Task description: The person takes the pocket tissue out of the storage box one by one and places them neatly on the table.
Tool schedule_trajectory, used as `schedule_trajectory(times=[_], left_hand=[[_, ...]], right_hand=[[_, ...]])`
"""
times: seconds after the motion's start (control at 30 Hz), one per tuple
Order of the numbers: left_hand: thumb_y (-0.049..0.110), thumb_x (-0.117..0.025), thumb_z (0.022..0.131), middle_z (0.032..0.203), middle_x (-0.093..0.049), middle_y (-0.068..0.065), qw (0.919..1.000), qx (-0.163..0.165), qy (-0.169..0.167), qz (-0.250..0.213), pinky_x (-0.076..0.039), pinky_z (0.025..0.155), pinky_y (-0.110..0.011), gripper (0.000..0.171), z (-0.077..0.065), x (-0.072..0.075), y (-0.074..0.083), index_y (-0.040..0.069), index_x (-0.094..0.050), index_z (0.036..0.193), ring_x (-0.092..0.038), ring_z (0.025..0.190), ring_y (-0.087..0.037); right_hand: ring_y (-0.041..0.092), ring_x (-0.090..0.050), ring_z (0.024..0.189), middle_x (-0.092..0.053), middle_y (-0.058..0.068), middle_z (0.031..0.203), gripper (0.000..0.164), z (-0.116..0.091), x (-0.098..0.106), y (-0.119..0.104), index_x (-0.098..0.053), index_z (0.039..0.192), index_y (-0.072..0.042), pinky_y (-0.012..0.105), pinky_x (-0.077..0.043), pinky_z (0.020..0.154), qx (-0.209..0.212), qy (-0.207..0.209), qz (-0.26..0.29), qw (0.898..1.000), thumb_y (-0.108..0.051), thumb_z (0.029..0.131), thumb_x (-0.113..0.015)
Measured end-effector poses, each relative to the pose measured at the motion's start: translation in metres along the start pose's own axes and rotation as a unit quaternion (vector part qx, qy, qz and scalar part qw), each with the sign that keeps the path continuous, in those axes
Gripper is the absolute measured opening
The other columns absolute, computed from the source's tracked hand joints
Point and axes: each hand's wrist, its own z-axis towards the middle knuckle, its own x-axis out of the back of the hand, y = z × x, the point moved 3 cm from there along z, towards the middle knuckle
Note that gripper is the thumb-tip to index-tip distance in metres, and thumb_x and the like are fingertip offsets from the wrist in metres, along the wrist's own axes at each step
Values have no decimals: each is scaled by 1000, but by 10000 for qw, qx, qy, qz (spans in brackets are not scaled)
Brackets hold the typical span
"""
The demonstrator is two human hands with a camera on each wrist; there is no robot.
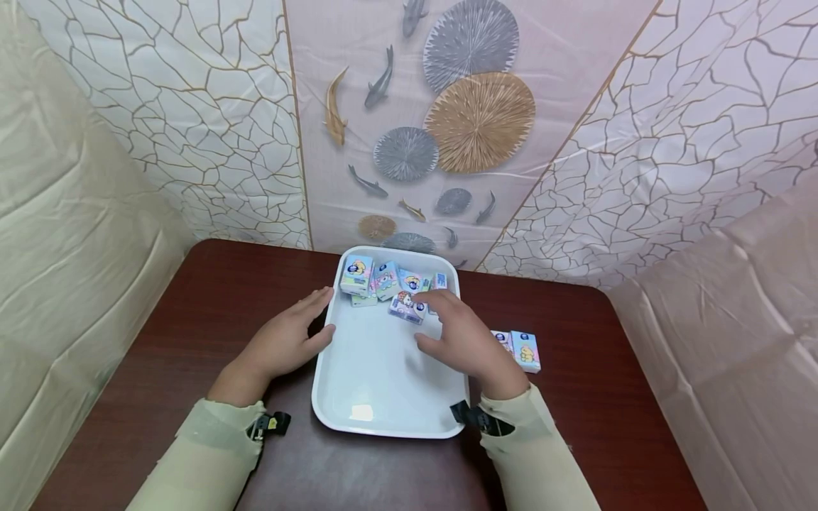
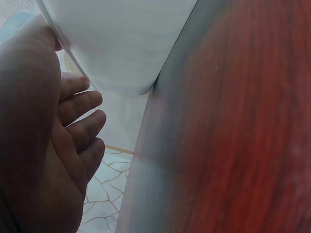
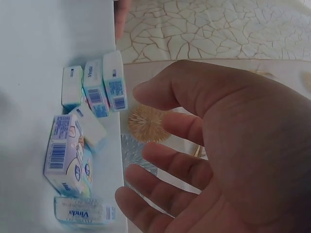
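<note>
A white tray [image 1: 383, 387] lies on the table with several small Vinda tissue packs at its far end. At the left rim is my left hand [image 1: 281, 346], its fingers spread and extended along the edge; the left wrist view shows an empty palm beside the tray's side. My right hand [image 1: 465, 335] hovers over the tray's right half with loosely bent fingers and nothing in them. Its fingertips overlap a purple tissue pack [image 1: 402, 312] in the head view. The right wrist view shows that purple pack standing apart from the fingers, leaning on others.
Two more tissue packs [image 1: 525, 352] lie on the dark red table [image 1: 594, 411] to the right of the tray, partly behind the right wrist. Patterned cloth [image 1: 243, 128] hangs behind the table, and plain beige cloth [image 1: 735, 319] lines both sides.
</note>
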Motion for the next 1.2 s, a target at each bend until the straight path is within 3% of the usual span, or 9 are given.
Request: schedule_trajectory(times=[0.17, 0.37, 0.67, 1.2], left_hand=[[43, -61, 115, 185, -33, -15, 10000, -28, 26, -26, -37, 135, -65, 76, 0, 1, 1, 17, -30, 180, -33, 172, -38], [42, -62, 115, 185, -33, -15, 10000, -63, 48, -35, -37, 135, -65, 76, 1, 1, 1, 16, -31, 180, -33, 172, -38], [44, -60, 114, 185, -33, -15, 10000, -43, 18, -12, -38, 135, -65, 77, 1, 0, 0, 17, -30, 180, -33, 172, -39], [43, -61, 115, 185, -33, -15, 10000, -28, 25, 12, -38, 134, -65, 76, 0, -1, -1, 16, -31, 179, -34, 171, -39]], right_hand=[[29, -65, 145, -60, 6, 163, 66, 6, -3, 0, -63, 159, -21, 53, -60, 119, 5, 43, -61, 10000, -23, 98, -88], [32, -66, 144, -61, 6, 161, 63, 14, -9, -1, -65, 157, -19, 53, -60, 118, 64, 2, 0, 10000, -23, 98, -87], [26, -60, 151, -61, 5, 163, 64, 27, -15, -5, -62, 158, -19, 50, -53, 126, 95, -129, -18, 9999, -26, 99, -86], [30, -55, 156, -58, 9, 166, 66, 53, -17, -12, -59, 162, -17, 51, -50, 129, 116, -172, -83, 9998, -25, 101, -83]])
